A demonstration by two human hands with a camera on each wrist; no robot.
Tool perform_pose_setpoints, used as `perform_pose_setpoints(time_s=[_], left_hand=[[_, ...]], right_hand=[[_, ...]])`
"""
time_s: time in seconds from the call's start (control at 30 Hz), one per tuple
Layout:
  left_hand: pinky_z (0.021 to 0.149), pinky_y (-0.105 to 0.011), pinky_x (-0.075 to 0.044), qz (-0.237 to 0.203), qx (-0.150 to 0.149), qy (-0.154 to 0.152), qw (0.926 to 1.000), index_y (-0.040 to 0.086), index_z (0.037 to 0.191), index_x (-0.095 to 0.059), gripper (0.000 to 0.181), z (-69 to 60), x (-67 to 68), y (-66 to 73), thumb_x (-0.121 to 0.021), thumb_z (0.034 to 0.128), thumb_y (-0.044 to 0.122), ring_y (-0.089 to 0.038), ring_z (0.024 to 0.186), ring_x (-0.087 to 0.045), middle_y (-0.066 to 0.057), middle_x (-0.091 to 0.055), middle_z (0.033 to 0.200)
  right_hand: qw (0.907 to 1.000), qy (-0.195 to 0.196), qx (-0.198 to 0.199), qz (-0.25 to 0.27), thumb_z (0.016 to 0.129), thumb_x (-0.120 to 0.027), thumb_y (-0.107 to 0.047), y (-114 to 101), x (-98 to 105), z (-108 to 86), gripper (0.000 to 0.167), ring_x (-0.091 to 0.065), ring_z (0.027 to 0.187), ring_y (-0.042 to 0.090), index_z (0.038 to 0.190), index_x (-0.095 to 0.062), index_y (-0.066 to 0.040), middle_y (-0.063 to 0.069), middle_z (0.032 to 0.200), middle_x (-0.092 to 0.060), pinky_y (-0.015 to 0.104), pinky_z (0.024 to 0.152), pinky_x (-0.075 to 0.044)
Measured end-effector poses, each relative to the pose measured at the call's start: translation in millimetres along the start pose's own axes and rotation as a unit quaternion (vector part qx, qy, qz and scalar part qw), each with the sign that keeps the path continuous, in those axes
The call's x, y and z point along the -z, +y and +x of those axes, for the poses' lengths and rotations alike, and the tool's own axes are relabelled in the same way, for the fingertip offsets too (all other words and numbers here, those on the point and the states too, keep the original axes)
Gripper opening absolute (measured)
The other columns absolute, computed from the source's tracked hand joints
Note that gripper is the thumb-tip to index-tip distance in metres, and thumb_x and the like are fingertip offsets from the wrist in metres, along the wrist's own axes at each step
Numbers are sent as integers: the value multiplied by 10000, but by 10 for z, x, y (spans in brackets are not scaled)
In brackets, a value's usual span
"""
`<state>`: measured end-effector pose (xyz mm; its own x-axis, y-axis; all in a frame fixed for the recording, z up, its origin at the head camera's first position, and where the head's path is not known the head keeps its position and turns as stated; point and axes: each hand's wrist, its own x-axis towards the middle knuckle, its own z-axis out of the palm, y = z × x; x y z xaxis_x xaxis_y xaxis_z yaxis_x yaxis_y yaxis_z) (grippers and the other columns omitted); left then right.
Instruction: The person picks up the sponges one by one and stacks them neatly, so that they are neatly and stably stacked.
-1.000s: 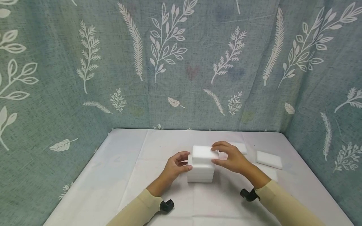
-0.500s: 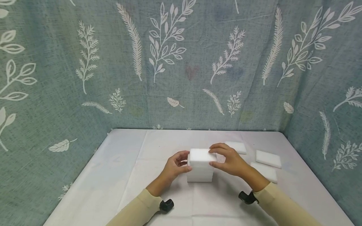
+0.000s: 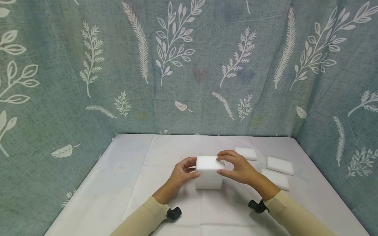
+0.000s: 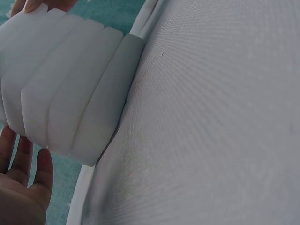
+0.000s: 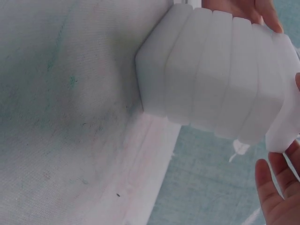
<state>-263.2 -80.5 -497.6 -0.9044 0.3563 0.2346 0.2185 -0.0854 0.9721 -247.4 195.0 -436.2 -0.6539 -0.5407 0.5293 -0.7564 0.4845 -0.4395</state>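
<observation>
A stack of white sponge blocks [image 3: 208, 182] stands on the table, its layers showing in the left wrist view. My right hand [image 3: 240, 168] pinches the top sponge [image 3: 206, 161] at its right end, thumb at the front and fingers over the upper edge. This top sponge lies a little askew in the right wrist view. My left hand [image 3: 182, 174] rests against the stack's left side. Its fingers [image 4: 44, 173] are nearly straight with the tips at the blocks, and its thumb touches the front left corner.
Three loose white sponges lie to the right: one at the back [image 3: 246, 153], one farther right [image 3: 280, 165], and one near my right forearm [image 3: 276, 179]. The table [image 3: 153, 203] wears a white cloth. A leaf-patterned curtain [image 3: 189, 65] encloses its back and sides.
My right hand has brought the top sponge left and down onto the stack, nearly lining it up with the blocks below. My left hand has stayed by the stack's left side.
</observation>
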Motion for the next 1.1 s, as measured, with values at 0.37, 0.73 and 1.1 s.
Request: perform_pose_setpoints(time_s=[0.37,0.73,1.1], left_hand=[[1053,-542,-363,-119,101,28,9999,-38,1315,-538,595,1,-1,37,-800,783,17,-359,1209,-513,-177,-585,1270],[1063,-524,-359,-147,190,65,9997,-30,1316,-537,611,-2,2,58,-802,766,-19,-354,1212,-513,-188,-574,1281],[1055,-563,-349,-145,125,-24,9998,-55,1319,-522,615,-13,-2,75,-800,772,-12,-381,1211,-507,-205,-570,1281]], right_hand=[[10000,-25,25,51,818,-809,-254,9,-8,-3,391,-535,1178,196,1156,-669,-117,34,1260,-579,404,921,-497],[9998,-108,-144,121,823,-803,-261,10,-25,-20,395,-532,1187,169,1169,-666,-130,20,1272,-576,392,939,-489],[9998,-107,-86,114,822,-804,-252,19,-30,-24,403,-534,1188,183,1176,-662,-121,38,1274,-576,398,935,-492]])
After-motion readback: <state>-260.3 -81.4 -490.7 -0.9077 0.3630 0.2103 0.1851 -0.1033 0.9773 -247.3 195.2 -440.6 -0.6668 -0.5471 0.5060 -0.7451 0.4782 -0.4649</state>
